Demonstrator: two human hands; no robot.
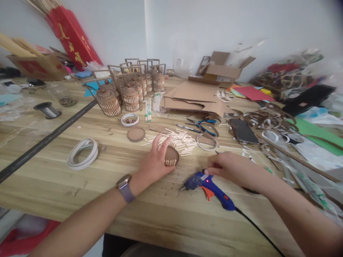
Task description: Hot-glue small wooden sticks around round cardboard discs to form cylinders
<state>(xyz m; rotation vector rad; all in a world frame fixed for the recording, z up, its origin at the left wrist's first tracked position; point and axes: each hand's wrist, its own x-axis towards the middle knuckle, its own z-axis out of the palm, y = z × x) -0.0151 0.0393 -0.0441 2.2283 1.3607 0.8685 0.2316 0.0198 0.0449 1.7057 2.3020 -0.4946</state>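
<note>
I see the left hand (157, 162) lying released, spread over 1 cardboard disc (172, 155); the right hand (227, 167) touches the glue gun (214, 189), but I cannot tell its grasp.

The wooden table (150, 221) holds a white tape roll (82, 153) at the left, a blue glue gun (211, 189) near the front, little sticks (183, 141) in the middle — brown card (193, 96) and round baskets (125, 96) farther back.

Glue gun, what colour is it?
The glue gun is blue with an orange trigger, head view.
</note>
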